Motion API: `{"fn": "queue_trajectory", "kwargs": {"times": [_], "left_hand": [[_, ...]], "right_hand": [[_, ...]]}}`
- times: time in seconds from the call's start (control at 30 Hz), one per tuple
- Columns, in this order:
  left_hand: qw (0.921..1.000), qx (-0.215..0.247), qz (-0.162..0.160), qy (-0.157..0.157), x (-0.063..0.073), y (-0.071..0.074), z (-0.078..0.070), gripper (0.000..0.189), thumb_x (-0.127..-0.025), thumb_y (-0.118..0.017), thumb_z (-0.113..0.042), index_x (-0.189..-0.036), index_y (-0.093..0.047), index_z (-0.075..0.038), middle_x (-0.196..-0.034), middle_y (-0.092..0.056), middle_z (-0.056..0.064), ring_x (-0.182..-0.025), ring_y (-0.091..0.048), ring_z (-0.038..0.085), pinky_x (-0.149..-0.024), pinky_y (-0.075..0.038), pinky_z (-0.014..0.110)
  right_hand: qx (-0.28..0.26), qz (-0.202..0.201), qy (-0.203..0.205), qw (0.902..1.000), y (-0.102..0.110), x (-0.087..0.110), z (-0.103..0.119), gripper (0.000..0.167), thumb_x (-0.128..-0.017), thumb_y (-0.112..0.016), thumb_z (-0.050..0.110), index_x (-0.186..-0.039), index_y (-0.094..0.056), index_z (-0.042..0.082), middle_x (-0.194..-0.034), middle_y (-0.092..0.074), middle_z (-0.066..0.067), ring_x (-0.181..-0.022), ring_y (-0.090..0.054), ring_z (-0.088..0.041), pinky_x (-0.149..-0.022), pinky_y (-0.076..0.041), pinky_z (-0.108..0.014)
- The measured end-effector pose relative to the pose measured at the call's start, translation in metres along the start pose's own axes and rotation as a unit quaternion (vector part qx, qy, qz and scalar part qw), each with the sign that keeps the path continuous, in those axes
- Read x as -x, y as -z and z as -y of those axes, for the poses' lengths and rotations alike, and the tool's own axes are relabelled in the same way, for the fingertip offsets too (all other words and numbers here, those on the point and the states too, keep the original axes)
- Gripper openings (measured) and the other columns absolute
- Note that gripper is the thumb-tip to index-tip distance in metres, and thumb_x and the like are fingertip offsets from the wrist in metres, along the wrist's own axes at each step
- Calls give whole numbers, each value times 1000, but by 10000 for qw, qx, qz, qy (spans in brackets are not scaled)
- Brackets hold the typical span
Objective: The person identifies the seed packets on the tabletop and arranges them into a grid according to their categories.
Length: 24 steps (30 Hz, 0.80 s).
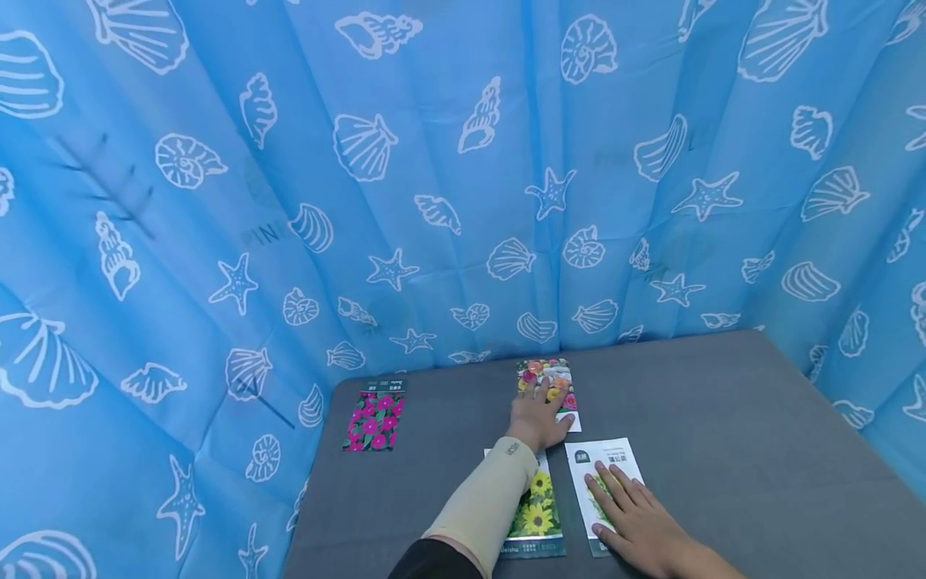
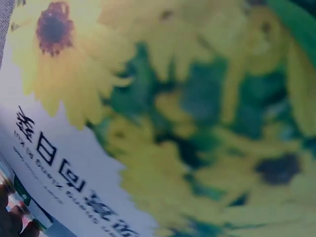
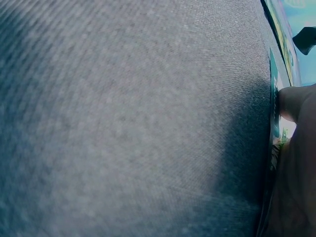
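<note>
My left hand (image 1: 537, 420) lies with fingers spread over a seed packet (image 1: 567, 402) printed with red, orange and yellow blooms. Beneath the left forearm, partly covered by its pale sleeve, is a yellow-flower packet (image 1: 538, 515); its printed front (image 2: 143, 173) fills the left wrist view. To the right, my right hand (image 1: 637, 519) rests fingers extended on a mostly white packet (image 1: 604, 452), hiding much of its picture. In the right wrist view, the thumb (image 3: 292, 102) touches that packet's edge (image 3: 275, 106).
A packet with magenta flowers (image 1: 374, 420) lies apart at the table's back left. The grey cloth-covered table (image 1: 723, 434) ends against a blue curtain (image 1: 448, 265) with white shells and starfish, which hangs behind and along both sides.
</note>
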<state>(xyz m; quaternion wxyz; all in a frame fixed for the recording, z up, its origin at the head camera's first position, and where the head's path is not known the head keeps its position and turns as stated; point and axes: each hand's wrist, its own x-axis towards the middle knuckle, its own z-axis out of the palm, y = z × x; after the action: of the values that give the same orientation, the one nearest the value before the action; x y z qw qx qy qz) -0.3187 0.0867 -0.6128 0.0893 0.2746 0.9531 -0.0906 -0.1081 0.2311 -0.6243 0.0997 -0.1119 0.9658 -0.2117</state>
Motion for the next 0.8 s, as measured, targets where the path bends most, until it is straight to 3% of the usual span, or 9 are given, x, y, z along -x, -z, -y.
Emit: {"fn": "queue_trajectory", "kwargs": {"times": [0.2, 0.43, 0.57, 0.8], "left_hand": [[9998, -106, 144, -55, -1, 7, -4, 61, -110, -27, -64, -168, -12, -51, -179, -20, -10, -165, -21, 19, -126, -37, 39], [9985, 190, 436, -287, -5, 13, 2, 68, -108, -38, -44, -170, -9, -47, -180, -15, -10, -166, -18, 18, -126, -39, 41], [9973, 350, 353, -535, -4, 9, 11, 64, -111, -36, -47, -170, -11, -44, -180, -15, -8, -166, -18, 19, -126, -38, 39], [9915, 821, 337, -953, -4, -5, 28, 65, -112, -34, -59, -170, -8, -43, -181, -5, -7, -168, -8, 19, -132, -27, 42]], "right_hand": [[-80, -38, 5, 10000, 1, 1, 1, 75, -107, -54, 56, -165, -39, 11, -175, -28, -17, -160, -25, -46, -123, -23, -72], [63, -118, -14, 9999, 2, 1, 1, 74, -107, -55, 55, -165, -40, 12, -175, -29, -17, -160, -26, -45, -123, -25, -71], [-12, -107, -2, 9999, 2, 1, 1, 74, -107, -55, 54, -165, -39, 11, -175, -28, -17, -161, -25, -46, -123, -24, -72], [-19, -120, 30, 9999, 1, 1, 2, 74, -107, -55, 54, -165, -40, 11, -175, -28, -18, -160, -26, -47, -122, -25, -72]]}}
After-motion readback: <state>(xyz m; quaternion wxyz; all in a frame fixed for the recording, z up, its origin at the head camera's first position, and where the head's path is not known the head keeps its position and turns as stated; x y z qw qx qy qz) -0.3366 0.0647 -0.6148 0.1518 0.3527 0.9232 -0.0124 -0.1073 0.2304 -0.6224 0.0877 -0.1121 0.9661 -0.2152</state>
